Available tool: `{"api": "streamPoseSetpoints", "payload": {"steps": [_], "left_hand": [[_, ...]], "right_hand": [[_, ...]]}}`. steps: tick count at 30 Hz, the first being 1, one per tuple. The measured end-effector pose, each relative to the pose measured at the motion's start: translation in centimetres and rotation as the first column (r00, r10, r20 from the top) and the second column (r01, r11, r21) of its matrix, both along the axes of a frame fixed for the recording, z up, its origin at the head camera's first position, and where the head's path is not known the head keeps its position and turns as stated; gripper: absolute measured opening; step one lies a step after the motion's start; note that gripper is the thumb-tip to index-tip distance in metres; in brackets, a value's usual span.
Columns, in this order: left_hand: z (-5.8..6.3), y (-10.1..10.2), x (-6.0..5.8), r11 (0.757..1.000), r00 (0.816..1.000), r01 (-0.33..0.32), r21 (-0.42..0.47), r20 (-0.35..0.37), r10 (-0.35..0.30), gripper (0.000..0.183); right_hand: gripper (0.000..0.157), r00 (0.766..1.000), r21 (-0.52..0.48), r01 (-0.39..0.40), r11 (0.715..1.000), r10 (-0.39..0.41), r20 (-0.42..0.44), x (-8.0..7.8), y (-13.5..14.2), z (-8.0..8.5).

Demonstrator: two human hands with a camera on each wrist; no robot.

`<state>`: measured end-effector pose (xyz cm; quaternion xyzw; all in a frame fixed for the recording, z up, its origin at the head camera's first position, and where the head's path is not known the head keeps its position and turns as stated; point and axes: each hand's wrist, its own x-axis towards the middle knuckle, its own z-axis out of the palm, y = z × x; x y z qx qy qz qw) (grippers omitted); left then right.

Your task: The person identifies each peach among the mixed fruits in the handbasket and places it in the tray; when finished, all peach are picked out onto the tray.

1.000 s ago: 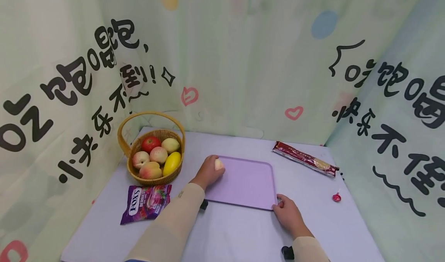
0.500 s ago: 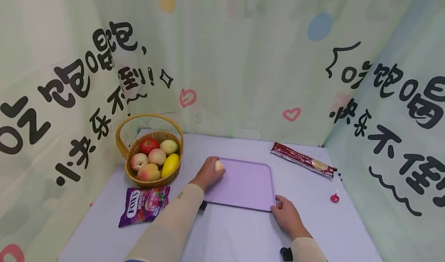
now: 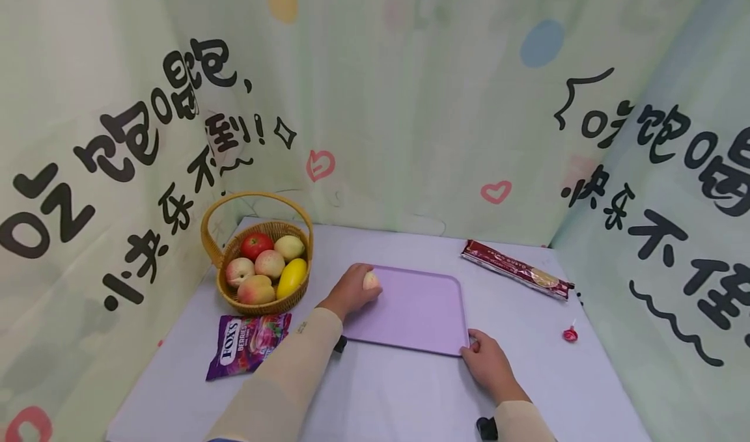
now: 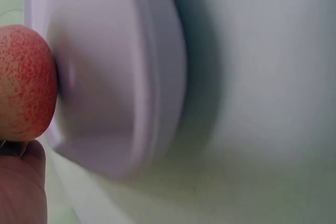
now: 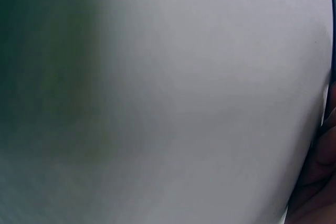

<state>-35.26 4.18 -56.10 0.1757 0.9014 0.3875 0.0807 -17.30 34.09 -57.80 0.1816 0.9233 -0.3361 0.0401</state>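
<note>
In the head view my left hand holds a peach over the left side of a lilac tray. The fingers hide most of the fruit there. Up close in the left wrist view, the red-speckled peach is at the tray, with part of the hand below it; I cannot tell whether the fruit presses on the tray's surface. At the tray's near right corner my right hand pinches the rim between thumb and fingers. Only a strip of that hand appears in the right wrist view.
Left of the tray stands a wicker basket of several fruits, with a purple candy bag in front. A long maroon snack packet lies at the back right, a red lollipop nearer. Printed curtains enclose the table.
The head view shifts slightly. Both hands keep their places, the left on the peach and the right on the tray's corner.
</note>
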Motion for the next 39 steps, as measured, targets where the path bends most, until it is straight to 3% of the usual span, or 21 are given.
{"api": "streamPoseSetpoints", "payload": {"steps": [5, 11, 20, 28, 39], "left_hand": [[0.4, -1.0, -0.2, 0.998, 0.999, 0.045, -0.037, -0.017, -0.046, 0.065], [1.6, -2.4, -0.2, 0.984, 0.986, 0.135, -0.118, -0.084, -0.146, 0.066], [3.6, -3.9, 0.3, 0.969, 0.965, 0.190, -0.157, -0.151, -0.214, 0.071], [5.2, -6.1, 0.7, 0.968, 0.969, 0.187, -0.170, -0.133, -0.210, 0.073], [7.8, -9.4, 0.6, 0.983, 0.972, 0.120, -0.143, -0.184, -0.145, 0.069]], "right_hand": [[0.054, 1.000, -0.008, -0.002, 1.000, 0.002, -0.005, 0.0, -0.1, 0.1], [0.054, 1.000, -0.006, 0.001, 1.000, -0.001, -0.002, 0.0, 0.0, 0.1], [0.055, 1.000, 0.001, 0.008, 1.000, -0.008, 0.014, -0.2, 0.2, -0.2], [0.056, 1.000, -0.016, -0.001, 1.000, 0.001, 0.017, -0.3, -0.1, -0.2], [0.055, 1.000, -0.012, -0.015, 1.000, 0.015, 0.008, -0.3, 0.0, 0.0]]}}
